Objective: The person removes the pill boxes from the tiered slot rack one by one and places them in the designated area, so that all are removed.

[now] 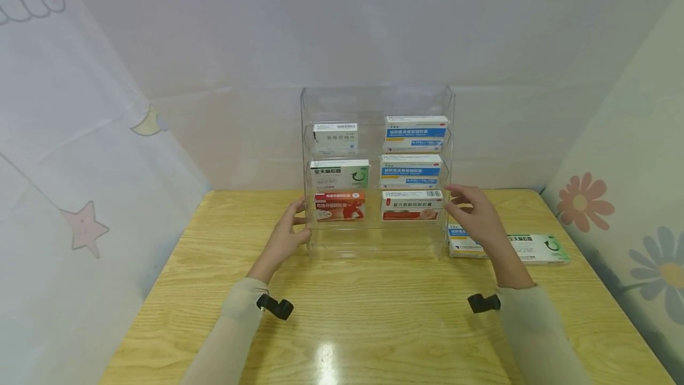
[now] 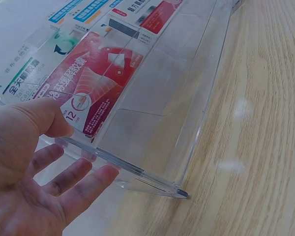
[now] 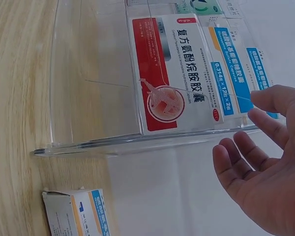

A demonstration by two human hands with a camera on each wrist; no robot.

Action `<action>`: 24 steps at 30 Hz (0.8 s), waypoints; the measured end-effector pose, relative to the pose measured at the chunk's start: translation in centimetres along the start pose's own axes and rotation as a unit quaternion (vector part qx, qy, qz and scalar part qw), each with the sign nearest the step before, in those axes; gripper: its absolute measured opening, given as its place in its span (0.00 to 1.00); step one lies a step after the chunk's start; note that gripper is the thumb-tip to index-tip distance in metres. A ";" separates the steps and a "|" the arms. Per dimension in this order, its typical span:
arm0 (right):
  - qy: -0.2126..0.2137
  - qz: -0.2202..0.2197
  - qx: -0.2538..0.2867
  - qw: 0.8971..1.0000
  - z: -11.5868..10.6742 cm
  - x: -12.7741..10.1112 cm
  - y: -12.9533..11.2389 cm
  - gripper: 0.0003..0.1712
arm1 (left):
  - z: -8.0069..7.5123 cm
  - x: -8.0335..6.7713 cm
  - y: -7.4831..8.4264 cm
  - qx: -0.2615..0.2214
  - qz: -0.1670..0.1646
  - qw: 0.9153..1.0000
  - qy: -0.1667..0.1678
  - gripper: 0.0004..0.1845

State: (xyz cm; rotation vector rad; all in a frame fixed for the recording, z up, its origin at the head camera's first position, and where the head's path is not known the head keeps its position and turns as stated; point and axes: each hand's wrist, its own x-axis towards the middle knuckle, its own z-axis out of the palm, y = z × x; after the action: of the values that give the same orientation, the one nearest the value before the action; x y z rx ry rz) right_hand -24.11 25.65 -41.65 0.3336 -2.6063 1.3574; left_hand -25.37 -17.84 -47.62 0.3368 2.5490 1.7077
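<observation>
A clear acrylic rack (image 1: 376, 100) stands upright toward the back of the wooden counter (image 1: 374, 319), with three tiers of medicine boxes in two columns. The left hand (image 1: 285, 236) is at the rack's left side wall; in the left wrist view its thumb lies on the front edge of that wall and its straight fingers (image 2: 73, 179) reach behind it, beside the red box (image 1: 339, 205) in the bottom left compartment. The right hand (image 1: 477, 217) is held open with relaxed, spread fingers just beside the rack's right side wall, level with the red-and-white box (image 1: 412, 205) in the bottom right compartment; the right wrist view shows a gap between palm and wall, so contact cannot be confirmed. A flat white-and-green box (image 1: 537, 248) lies on the counter to the right of the rack, behind the right hand.
</observation>
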 end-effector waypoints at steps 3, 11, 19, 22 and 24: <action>-0.001 -0.012 -0.009 1.000 0.2 0.4 0.0 0.26 | 0.0 0.0 0.2 -0.004 -0.007 1.000 -0.006 0.43; -0.011 -0.015 -0.058 0.998 0.8 1.2 -0.1 0.24 | -0.3 -1.4 3.5 0.000 -0.004 1.000 -0.015 0.42; -0.033 -0.003 -0.084 0.996 1.2 1.5 -0.7 0.24 | -0.3 -1.6 3.9 -0.001 -0.009 1.000 -0.012 0.42; -0.038 0.003 -0.087 0.995 1.4 1.7 -0.8 0.25 | -0.2 -1.5 3.7 -0.002 -0.010 1.000 -0.012 0.42; -0.043 0.006 -0.088 0.995 1.5 1.7 -0.8 0.25 | -0.3 -1.4 3.7 -0.002 -0.012 1.000 -0.011 0.42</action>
State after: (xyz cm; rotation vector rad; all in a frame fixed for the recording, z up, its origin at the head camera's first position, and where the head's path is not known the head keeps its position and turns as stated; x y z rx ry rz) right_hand -25.62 23.78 -41.38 0.3562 -2.7769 1.1305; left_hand -23.45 -17.03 -44.25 0.3217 2.5223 1.6921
